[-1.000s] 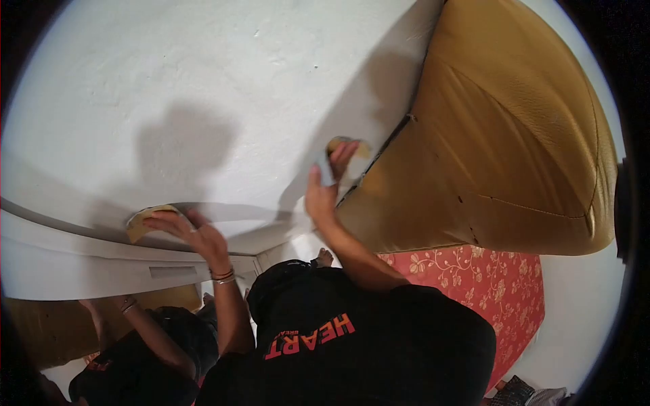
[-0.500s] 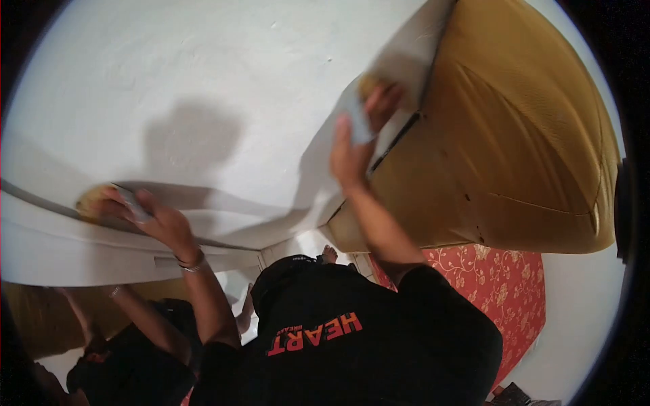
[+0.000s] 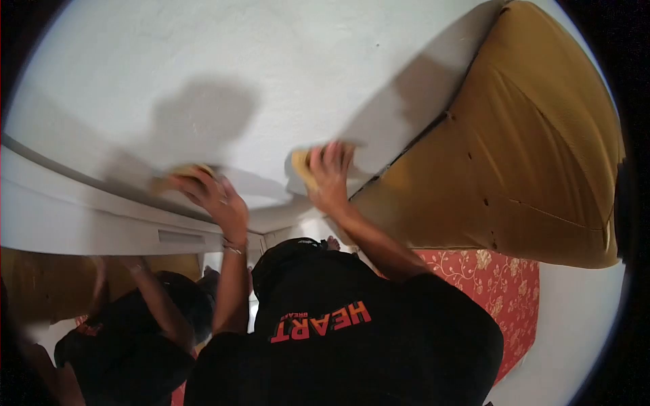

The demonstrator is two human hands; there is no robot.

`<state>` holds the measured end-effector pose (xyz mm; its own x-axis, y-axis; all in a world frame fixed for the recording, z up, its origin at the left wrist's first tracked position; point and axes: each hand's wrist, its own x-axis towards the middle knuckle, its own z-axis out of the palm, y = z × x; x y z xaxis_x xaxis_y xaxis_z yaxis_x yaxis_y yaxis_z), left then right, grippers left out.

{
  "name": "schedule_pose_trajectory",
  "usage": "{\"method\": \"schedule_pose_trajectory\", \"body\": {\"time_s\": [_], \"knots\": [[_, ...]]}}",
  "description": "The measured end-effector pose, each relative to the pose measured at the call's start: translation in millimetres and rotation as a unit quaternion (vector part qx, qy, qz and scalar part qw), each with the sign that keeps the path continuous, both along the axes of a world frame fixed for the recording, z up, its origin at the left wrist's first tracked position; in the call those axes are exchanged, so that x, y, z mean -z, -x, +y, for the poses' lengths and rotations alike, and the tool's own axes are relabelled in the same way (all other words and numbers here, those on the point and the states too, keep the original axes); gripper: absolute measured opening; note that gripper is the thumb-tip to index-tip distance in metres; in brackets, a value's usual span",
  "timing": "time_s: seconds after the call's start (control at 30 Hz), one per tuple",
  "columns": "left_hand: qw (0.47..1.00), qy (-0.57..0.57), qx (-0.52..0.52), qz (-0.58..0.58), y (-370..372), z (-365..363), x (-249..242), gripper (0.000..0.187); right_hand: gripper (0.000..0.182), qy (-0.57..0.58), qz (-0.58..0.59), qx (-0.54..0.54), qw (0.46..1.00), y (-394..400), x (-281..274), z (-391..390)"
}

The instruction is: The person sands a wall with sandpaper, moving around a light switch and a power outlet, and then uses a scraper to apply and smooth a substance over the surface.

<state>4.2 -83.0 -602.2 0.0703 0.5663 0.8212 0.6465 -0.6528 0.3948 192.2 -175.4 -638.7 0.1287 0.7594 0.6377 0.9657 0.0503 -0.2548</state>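
My left hand (image 3: 218, 201), with a bracelet at the wrist, is closed around a yellowish sponge-like pad (image 3: 196, 169) held against the white surface (image 3: 325, 81). Farther right, my right hand (image 3: 330, 177) grips another yellow pad (image 3: 302, 166) on the same surface. Its fingers are bent over the pad's top. Both pads are partly covered by fingers, and the left one is slightly blurred. Shadows of my head and arms fall across the white surface around the hands.
A gold padded panel (image 3: 528, 155) borders the white surface on the right. To the left runs a white ledge (image 3: 101, 216), with a mirror-like surface (image 3: 40, 287) below it reflecting my arms. Red floral fabric (image 3: 497, 291) lies below the gold panel.
My left hand has moved right with its pad. My right hand has come left and down, away from the gold panel, so the hands are now closer together. The view has shifted slightly.
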Motion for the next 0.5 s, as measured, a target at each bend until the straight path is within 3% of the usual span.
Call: {"method": "schedule_pose_trajectory", "body": {"time_s": [0.1, 0.2, 0.27, 0.33, 0.4, 0.43, 0.5], "knots": [[0.995, -0.074, -0.008, -0.059, -4.9, 12.6, -98.4, 0.048, 0.06, -0.155, 0.053, 0.023, 0.986, -1.8, -105.8, 14.3], [0.989, -0.13, -0.025, -0.061, -18.8, 18.5, -105.2, 0.051, 0.061, -0.204, 0.056, 0.016, 0.977, 2.1, -127.0, 22.7], [0.996, -0.089, -0.001, 0.002, -32.4, 7.5, -71.9, 0.056, 0.065, -0.189, 0.035, 0.017, 0.981, 15.8, -105.5, 26.3], [0.996, -0.037, 0.036, 0.077, -33.9, -1.2, 7.6, 0.059, 0.065, -0.02, -0.051, 0.02, 0.998, 23.5, -36.5, 22.6], [0.983, 0.037, 0.068, 0.165, -18.1, -11.1, 86.5, 0.057, 0.064, 0.068, -0.051, -0.089, 0.992, 20.8, 39.1, 7.9], [0.983, 0.038, 0.066, 0.166, -6.0, -15.9, 88.3, 0.057, 0.064, 0.069, -0.051, -0.091, 0.992, 19.2, 43.5, -3.8], [0.969, 0.075, 0.048, 0.229, 10.7, -9.1, 84.0, 0.058, 0.066, 0.177, -0.053, -0.049, 0.982, 6.5, 43.8, -13.1]]}}
